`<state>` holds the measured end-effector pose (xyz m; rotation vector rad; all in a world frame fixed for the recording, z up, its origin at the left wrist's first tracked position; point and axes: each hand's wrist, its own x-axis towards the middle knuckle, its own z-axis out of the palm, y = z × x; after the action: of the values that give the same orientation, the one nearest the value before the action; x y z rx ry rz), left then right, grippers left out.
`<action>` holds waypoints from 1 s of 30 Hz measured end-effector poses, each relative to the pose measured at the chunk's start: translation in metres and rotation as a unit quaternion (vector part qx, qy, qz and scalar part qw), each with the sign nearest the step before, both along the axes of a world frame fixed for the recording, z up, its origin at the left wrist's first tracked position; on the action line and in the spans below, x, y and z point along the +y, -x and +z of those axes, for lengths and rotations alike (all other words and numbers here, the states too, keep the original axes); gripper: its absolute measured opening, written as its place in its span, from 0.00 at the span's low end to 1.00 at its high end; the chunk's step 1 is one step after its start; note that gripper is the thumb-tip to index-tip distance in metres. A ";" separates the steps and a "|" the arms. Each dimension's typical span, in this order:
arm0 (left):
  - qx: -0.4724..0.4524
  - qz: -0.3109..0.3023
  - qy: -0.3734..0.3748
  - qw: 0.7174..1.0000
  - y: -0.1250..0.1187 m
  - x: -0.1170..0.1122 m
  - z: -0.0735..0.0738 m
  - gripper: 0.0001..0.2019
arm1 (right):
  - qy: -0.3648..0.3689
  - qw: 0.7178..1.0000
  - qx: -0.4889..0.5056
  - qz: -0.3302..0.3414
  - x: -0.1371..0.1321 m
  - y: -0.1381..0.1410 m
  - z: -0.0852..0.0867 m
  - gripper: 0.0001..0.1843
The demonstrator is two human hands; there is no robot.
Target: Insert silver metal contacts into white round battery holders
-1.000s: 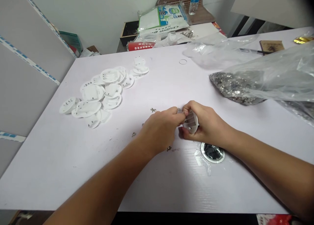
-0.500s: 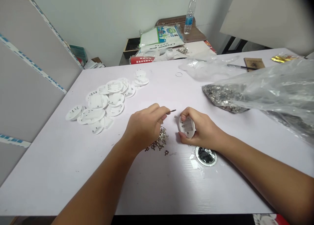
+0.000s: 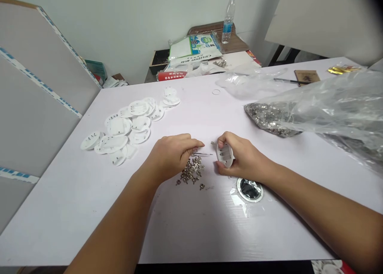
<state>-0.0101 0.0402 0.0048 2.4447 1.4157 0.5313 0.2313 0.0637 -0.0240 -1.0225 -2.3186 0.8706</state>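
My right hand [image 3: 241, 157] is closed around a round white plastic disc [image 3: 225, 155], held on edge just above the table. My left hand [image 3: 173, 154] is curled, its fingertips pinching a thin metal pin [image 3: 203, 153] that points toward the disc. Just below the left fingers lies a small heap of metal clips [image 3: 191, 172]. One loose clip [image 3: 212, 143] lies between the two hands.
A pile of white discs [image 3: 128, 124] lies at the left of the white table [image 3: 89, 210]. A clear bag of metal parts [image 3: 272, 118] sits at the right. A round cable hole [image 3: 249, 189] is near my right wrist. Boards lean at the left; a bottle [image 3: 228, 18] stands behind.
My left hand drew back from the disc and came down over the heap of clips with the pin. The right hand tilted the disc more on edge. The view rose a little.
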 end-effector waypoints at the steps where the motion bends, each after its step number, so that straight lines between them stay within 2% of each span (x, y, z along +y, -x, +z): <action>1: -0.012 -0.002 0.011 1.000 0.000 0.000 0.001 0.14 | 0.000 1.000 -0.003 0.000 0.000 0.000 0.000 0.20; 4: -0.043 -0.004 0.055 0.998 -0.002 0.000 0.003 0.13 | -0.001 1.000 -0.012 -0.002 0.000 0.000 0.001 0.20; 6: -0.032 -0.008 0.073 0.997 -0.003 -0.001 0.004 0.12 | 0.010 1.000 -0.017 -0.002 0.000 0.001 0.002 0.20; 10: 0.019 0.002 0.071 0.997 -0.005 -0.002 0.007 0.10 | 0.012 1.000 -0.013 0.001 0.000 0.001 0.003 0.20; 14: 0.015 0.025 0.091 0.995 -0.004 -0.004 0.011 0.13 | 0.015 1.000 -0.006 0.001 0.000 0.000 0.001 0.20; 18: -0.010 -0.006 0.107 0.994 0.001 -0.002 0.009 0.15 | 0.009 1.000 -0.011 -0.004 0.000 0.000 0.000 0.20; 23: 0.012 -0.049 0.096 0.994 0.006 0.001 0.005 0.16 | 0.005 1.000 -0.014 -0.012 0.001 0.000 0.000 0.20; 30: 0.013 -0.087 0.025 0.996 0.007 0.001 -0.001 0.16 | 0.030 0.999 -0.021 -0.015 0.002 0.000 0.001 0.20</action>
<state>-0.0168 0.0413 0.0034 2.5123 1.1943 0.4211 0.2315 0.0657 -0.0230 -1.1078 -2.3190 0.9205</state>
